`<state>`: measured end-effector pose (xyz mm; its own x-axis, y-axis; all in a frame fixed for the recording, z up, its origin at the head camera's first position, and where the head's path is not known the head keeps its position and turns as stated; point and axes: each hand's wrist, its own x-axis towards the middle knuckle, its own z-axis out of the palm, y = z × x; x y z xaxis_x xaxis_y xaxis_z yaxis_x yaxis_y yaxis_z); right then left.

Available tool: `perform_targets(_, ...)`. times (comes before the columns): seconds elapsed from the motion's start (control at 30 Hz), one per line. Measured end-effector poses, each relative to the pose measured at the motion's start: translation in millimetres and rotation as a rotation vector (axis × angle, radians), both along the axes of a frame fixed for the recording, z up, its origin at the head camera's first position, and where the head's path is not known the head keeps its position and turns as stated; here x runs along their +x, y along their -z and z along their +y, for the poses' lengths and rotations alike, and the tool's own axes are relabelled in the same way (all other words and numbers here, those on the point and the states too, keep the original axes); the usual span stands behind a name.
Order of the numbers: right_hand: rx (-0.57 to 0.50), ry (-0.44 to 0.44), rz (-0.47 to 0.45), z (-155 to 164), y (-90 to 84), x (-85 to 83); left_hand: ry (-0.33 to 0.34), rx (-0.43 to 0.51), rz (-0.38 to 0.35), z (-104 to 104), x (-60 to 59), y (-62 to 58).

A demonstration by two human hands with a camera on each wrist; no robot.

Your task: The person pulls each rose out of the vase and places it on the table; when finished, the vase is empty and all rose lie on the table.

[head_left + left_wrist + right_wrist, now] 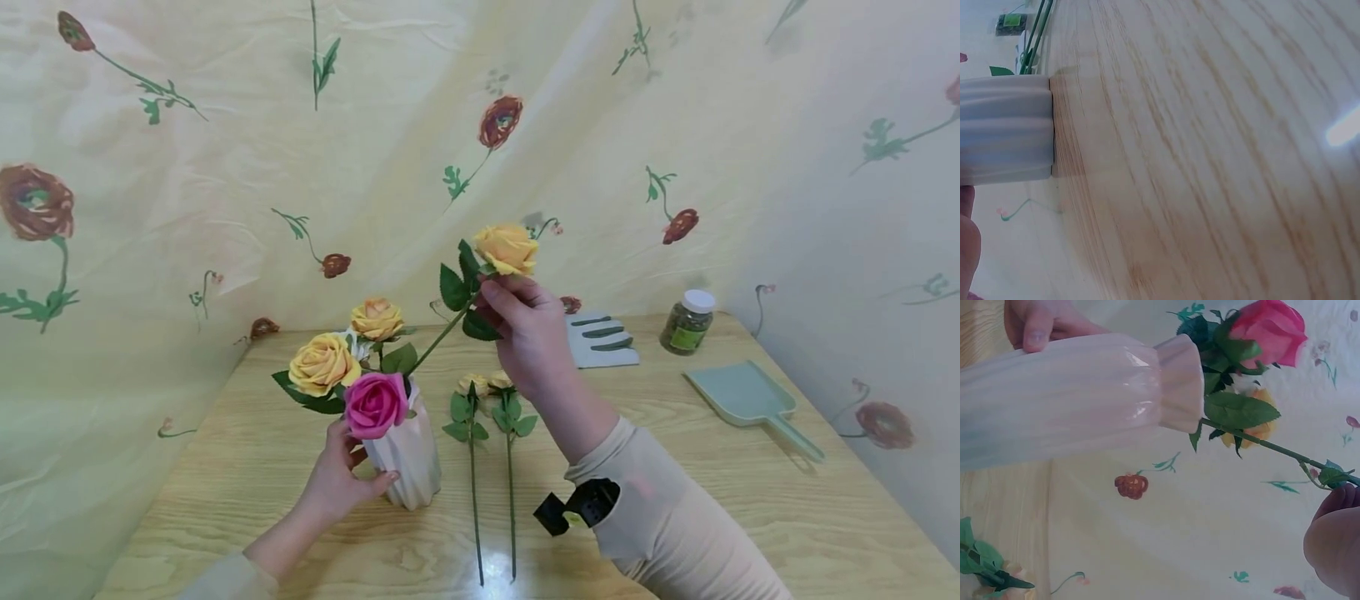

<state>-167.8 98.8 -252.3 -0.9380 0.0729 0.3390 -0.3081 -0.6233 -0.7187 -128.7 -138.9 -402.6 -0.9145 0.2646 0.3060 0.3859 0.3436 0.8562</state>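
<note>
My left hand [341, 477] grips the side of a white ribbed vase [405, 450], which stands upright on the table; its thumb shows on the vase in the right wrist view. My right hand [528, 333] pinches the stem of a yellow rose [507, 249] just under the bloom. That stem [1279, 449] slants down, its lower end inside the vase mouth [1188, 381]. Also in the vase are a pink rose [377, 406] and two yellow roses, one at the left [324, 365] and one behind [377, 319]. The stem ends inside the vase are hidden.
Two more yellow roses with long stems [476, 492] lie side by side right of the vase. Farther back are a grey-green glove [603, 354], a lidded jar [687, 323] and a pale green dustpan [742, 394]. A flower-printed curtain [390, 150] hangs behind the table [247, 433].
</note>
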Motion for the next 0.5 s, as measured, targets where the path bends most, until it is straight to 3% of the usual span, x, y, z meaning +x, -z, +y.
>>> perform_targets(0.17,-0.098,0.015,-0.010,10,-0.4,-6.3,0.006,0.012,0.009,-3,-4.0,7.5)
perform_targets(0.33,-0.211,0.005,-0.031,17,3.1,-13.1,0.003,0.017,0.042,2,1.6,-3.7)
perform_targets(0.5,-0.309,0.020,-0.011,30,6.1,-19.8,-0.006,0.015,0.023,2,2.6,-5.0)
